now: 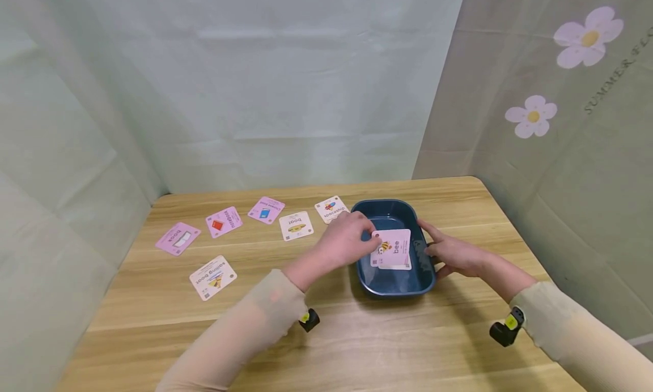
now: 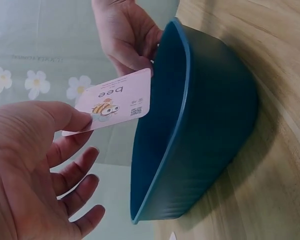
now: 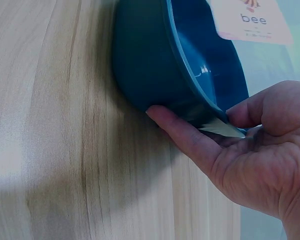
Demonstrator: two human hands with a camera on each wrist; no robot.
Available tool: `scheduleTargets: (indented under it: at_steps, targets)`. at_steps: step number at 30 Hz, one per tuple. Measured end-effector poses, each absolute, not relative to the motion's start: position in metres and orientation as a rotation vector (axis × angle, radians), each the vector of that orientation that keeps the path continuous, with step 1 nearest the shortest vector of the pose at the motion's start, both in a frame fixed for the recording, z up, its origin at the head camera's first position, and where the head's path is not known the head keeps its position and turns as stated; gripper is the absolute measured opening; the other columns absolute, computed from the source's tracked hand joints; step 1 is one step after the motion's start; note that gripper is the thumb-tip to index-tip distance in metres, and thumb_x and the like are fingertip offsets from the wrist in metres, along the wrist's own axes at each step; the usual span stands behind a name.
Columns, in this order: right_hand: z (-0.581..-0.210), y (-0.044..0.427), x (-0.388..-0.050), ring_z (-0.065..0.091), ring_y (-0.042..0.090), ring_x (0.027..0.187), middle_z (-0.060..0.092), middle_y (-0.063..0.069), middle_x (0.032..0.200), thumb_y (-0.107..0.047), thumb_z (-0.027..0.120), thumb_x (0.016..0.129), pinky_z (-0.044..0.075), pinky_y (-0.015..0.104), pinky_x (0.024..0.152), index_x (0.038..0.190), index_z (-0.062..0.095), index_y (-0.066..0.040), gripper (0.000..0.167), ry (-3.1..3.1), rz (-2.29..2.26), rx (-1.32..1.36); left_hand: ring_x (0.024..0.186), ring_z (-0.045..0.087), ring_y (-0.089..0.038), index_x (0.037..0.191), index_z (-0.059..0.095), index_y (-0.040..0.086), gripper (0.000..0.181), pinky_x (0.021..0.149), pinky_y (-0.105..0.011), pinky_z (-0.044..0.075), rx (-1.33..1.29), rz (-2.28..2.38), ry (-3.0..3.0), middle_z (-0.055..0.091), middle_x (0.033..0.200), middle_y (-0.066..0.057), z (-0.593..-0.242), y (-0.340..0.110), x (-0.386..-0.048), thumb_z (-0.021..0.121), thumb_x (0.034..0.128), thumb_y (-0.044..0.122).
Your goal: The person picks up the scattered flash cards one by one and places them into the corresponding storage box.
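Observation:
A pink card reading "bee" (image 1: 396,246) is pinched between the thumb and forefinger of my left hand (image 1: 348,239), above the blue rectangular container (image 1: 398,287). In the left wrist view the bee card (image 2: 121,100) is tilted over the container's rim, while the other fingers of the left hand (image 2: 35,160) are loosely bent. Just below the bee card, the head view shows the edge of another pink card (image 1: 400,266). My right hand (image 1: 459,256) grips the container's right side, thumb at the rim and fingers along the outer wall, as the right wrist view shows.
Left of the container lie the spaceship card (image 1: 330,209), boat card (image 1: 296,226), Chinese book card (image 1: 266,210), notebook card (image 1: 224,222), book card (image 1: 178,238) and sailing boat card (image 1: 213,277). A curtain (image 1: 306,97) hangs behind the wooden table (image 1: 357,346).

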State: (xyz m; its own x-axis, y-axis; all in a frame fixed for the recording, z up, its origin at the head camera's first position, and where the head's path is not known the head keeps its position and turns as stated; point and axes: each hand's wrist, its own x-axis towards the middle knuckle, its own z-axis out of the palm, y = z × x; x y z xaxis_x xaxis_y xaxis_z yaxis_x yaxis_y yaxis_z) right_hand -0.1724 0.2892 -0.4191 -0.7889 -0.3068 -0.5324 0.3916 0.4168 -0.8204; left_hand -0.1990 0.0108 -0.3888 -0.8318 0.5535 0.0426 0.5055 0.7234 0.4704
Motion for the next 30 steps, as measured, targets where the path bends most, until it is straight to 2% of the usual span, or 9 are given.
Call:
scheduleTargets:
  at_steps: [5,18,30]
  targets:
    - [-0.419,0.289,-0.173,0.048,0.051,0.129,0.016,0.04,0.159,-0.003,0.035,0.105,0.056,0.057,0.087,0.164,-0.011,-0.031,0.08,2.039,-1.421,0.07,0.104,0.051,-0.021,0.1,0.077,0.02,0.024,0.087,-0.035,0.046,0.921,0.617,2.831,0.064,0.117,0.0,-0.393,0.016,-0.199,0.068,0.0965,0.042]
    - [-0.42,0.291,-0.174,0.045,0.055,0.132,0.014,0.04,0.159,-0.003,0.035,0.105,0.055,0.059,0.087,0.164,-0.011,-0.031,0.08,2.038,-1.418,0.066,0.111,0.047,-0.021,0.107,0.077,0.025,0.022,0.097,-0.039,0.04,1.059,0.379,2.812,0.064,0.121,0.001,-0.397,0.029,-0.202,0.066,0.0974,0.042]
    - [-0.419,0.29,-0.172,0.043,0.055,0.133,0.013,0.04,0.159,-0.004,0.034,0.107,0.054,0.059,0.089,0.164,-0.011,-0.03,0.077,2.051,-1.398,0.052,0.109,0.047,-0.023,0.101,0.076,0.026,0.019,0.092,-0.039,0.042,1.043,0.257,2.758,0.064,0.114,0.002,-0.406,0.042,-0.206,0.067,0.0961,0.042]
